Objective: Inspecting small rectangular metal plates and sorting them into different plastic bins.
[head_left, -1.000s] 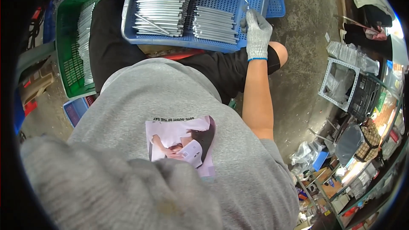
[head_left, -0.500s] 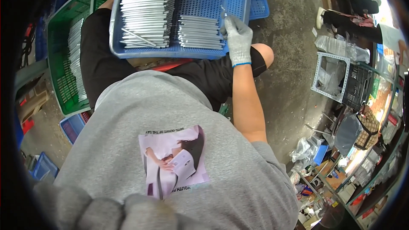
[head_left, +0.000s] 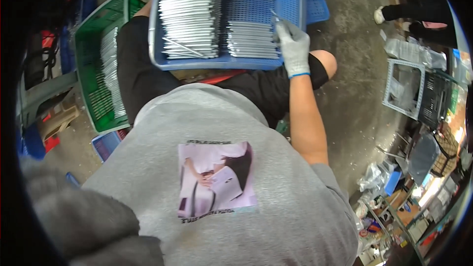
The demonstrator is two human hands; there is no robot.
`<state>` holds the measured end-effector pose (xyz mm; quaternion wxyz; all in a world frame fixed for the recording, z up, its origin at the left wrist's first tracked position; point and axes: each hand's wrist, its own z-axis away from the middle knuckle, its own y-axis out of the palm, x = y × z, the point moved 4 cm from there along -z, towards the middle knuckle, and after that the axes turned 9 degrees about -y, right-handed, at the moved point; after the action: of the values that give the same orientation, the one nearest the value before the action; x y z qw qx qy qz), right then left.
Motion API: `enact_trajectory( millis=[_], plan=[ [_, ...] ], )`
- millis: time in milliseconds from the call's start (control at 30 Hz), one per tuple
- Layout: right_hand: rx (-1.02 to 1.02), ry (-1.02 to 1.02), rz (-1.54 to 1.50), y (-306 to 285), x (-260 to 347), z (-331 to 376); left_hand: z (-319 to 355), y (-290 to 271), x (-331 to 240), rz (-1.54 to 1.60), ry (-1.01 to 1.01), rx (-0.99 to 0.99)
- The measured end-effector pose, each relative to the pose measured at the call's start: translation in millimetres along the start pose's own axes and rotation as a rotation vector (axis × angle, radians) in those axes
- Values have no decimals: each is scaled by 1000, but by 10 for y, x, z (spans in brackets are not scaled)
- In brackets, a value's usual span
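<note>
My right hand [head_left: 294,45], in a pale grey knitted glove with a blue cuff edge, is closed at the right side of a blue plastic basket [head_left: 207,63]. A small silvery piece [head_left: 274,14] sticks out past its pinched thumb and finger; its full shape is hidden. In the basket, a tall stack of silver metal rods [head_left: 189,15] fills the left side, with one rod lying askew on it. A lower stack of rods [head_left: 253,39] lies beside my right hand. Very close at lower left, a blurred dark grey gloved shape, apparently my left hand [head_left: 88,221], shows no clear fingers.
The blue basket stands before my knees. A green crate [head_left: 86,69] with more rods is at my left. Another blue basket [head_left: 315,0] sits behind on the right. Farther right are a white frame [head_left: 387,86], plastic bags [head_left: 377,175], cluttered shelving and a person's dark-trousered legs [head_left: 419,15].
The whole scene has shifted rightward as my view turned. The blurred grey shape at lower left has moved left and up. My right hand keeps its pinch beside the low stack.
</note>
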<state>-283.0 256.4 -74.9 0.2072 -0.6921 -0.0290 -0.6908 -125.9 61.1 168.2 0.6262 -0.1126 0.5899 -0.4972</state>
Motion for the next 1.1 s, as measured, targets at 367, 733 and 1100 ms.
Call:
enact_trajectory(
  millis=[367, 733, 1100],
  plan=[
    [80, 34, -47, 42, -40, 0, 310, -197, 68, 57, -95, -110],
    [82, 77, -92, 47, -72, -7, 481, -242, 210, 155, -153, -268],
    [62, 71, -105, 45, -39, -9, 286, 121, 899, -146, -311, -356]
  ],
)
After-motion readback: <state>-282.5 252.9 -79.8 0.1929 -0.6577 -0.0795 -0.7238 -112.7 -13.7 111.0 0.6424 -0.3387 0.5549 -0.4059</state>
